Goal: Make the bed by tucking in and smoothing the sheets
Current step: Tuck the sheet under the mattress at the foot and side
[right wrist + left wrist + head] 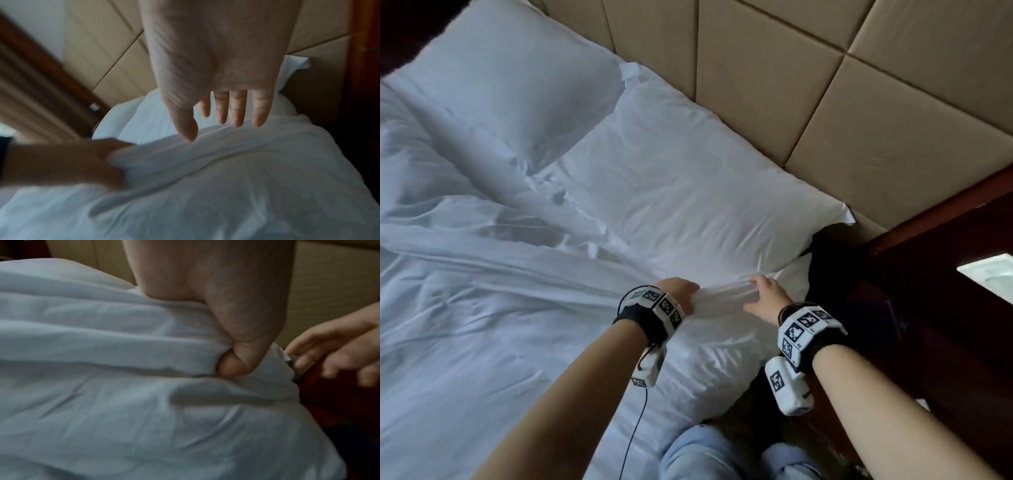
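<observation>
A white top sheet (pixel 482 325) lies rumpled over the bed, its upper edge bunched just below the nearer white pillow (pixel 688 185). My left hand (pixel 681 294) grips that bunched edge, thumb pinching a fold (pixel 232 363). My right hand (pixel 767 298) hovers over the same edge a little to the right, fingers straight and spread (pixel 236 110), holding nothing. The left hand (pixel 82 160) also shows in the right wrist view, clutching the fold. A second pillow (pixel 510 89) lies farther left.
A tan padded headboard (pixel 825 85) runs behind the pillows. A dark wooden nightstand (pixel 945 291) stands close on the right of the bed corner. My knees in light jeans (pixel 722 455) are at the bed's side. A thin cable (pixel 637 428) hangs from the left wrist.
</observation>
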The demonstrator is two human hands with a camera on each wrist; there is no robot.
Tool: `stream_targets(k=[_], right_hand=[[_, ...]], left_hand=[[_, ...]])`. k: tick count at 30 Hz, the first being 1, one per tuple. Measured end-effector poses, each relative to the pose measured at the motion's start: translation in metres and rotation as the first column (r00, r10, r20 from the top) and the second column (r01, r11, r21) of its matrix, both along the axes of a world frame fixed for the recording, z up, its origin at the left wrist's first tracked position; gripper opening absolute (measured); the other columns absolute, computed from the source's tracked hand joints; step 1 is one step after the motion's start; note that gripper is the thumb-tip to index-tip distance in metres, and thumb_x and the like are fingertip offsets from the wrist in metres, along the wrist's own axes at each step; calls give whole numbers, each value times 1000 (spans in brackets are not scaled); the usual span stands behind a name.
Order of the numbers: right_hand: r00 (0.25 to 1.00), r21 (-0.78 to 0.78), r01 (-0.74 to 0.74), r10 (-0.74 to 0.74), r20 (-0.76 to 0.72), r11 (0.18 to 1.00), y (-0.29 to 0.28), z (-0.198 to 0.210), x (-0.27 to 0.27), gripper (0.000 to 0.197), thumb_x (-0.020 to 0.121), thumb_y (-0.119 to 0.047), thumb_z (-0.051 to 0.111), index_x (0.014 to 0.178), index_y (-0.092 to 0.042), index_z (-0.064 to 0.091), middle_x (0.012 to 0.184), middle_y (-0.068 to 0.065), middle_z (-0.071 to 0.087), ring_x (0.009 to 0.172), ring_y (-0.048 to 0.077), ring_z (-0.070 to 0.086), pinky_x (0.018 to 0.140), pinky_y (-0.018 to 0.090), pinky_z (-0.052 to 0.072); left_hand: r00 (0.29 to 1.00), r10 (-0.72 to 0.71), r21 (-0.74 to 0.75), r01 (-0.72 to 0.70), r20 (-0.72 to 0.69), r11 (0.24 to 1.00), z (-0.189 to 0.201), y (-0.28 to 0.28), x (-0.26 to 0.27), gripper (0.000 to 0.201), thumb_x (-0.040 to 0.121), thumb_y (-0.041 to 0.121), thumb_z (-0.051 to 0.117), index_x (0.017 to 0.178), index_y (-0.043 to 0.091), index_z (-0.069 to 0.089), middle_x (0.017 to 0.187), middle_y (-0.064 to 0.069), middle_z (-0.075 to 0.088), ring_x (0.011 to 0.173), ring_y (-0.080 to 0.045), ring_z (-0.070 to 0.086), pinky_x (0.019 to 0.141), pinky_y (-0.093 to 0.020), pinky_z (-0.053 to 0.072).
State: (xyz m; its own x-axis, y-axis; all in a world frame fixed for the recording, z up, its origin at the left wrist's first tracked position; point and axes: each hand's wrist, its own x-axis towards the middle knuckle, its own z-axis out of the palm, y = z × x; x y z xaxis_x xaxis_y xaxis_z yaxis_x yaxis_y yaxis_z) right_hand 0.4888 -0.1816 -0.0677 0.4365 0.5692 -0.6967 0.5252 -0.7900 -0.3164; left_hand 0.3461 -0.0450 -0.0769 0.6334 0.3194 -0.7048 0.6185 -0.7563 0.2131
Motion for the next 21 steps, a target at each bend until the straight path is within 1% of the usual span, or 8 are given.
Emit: stream_targets(k=[2,5,8,12,15,17,19,21], right_hand=[[949,-52,-293,297,103,955,5,5,-8,72,82,-20,62,144,-21,26,145,7,27,134,28,29,107,37,33],[770,-104,-613,622,141,783,13,12,-14,81,79,-16,64,146,-27,21,150,-1,21,135,25,25,106,40,34],[632,-164,-757,772,65,633,22,20,-21,66,77,-26,67,138,-23,41,143,0,35,130,24,31,102,36,37],[527,-156,-839,850,12,522,21,31,-52,33,81,-31,64,109,-14,62,109,11,64,107,26,60,81,29,46],[377,-169,-909,925,59,381,-3,40,-89,31,84,-29,58,110,-11,62,97,11,63,100,28,63,73,27,44],[298,-128,-944,953,59,303,-28,48,-116,33,87,-26,54,113,-7,59,101,14,62,103,30,62,76,28,46],[240,-45,-969,970,28,241,-57,56,-140,31,88,-23,52,111,-3,59,109,18,62,105,31,60,75,29,44],[214,55,-976,977,2,213,-79,60,-163,24,89,-22,51,102,-4,60,103,17,63,101,32,61,71,27,41]], left_hand=[[998,-4,32,2,65,999,15,-8,-15,33,80,14,57,112,22,62,109,-5,65,106,-24,59,80,-28,45],[994,-29,83,20,109,996,38,-24,-42,36,81,8,53,111,25,62,104,-4,66,102,-26,61,73,-27,41],[985,-8,162,-21,174,987,57,-43,-68,35,82,6,49,110,24,61,106,-6,65,101,-28,60,76,-29,42],[965,102,314,-177,242,933,69,-69,-107,32,85,9,47,107,26,62,111,4,63,107,-21,56,94,-31,31],[889,374,409,-455,265,791,69,-106,-134,31,88,16,47,111,30,63,119,5,53,121,-20,40,108,-41,20],[676,659,310,-737,329,601,66,-132,-145,29,87,22,52,113,32,61,130,2,41,127,-23,32,106,-41,27],[301,895,71,-953,331,294,61,-160,-151,34,85,26,58,119,26,56,138,-5,32,130,-28,30,104,-38,32],[-74,963,-214,-977,259,-18,61,-181,-148,52,84,28,62,131,14,43,139,-16,36,127,-31,39,103,-35,35]])
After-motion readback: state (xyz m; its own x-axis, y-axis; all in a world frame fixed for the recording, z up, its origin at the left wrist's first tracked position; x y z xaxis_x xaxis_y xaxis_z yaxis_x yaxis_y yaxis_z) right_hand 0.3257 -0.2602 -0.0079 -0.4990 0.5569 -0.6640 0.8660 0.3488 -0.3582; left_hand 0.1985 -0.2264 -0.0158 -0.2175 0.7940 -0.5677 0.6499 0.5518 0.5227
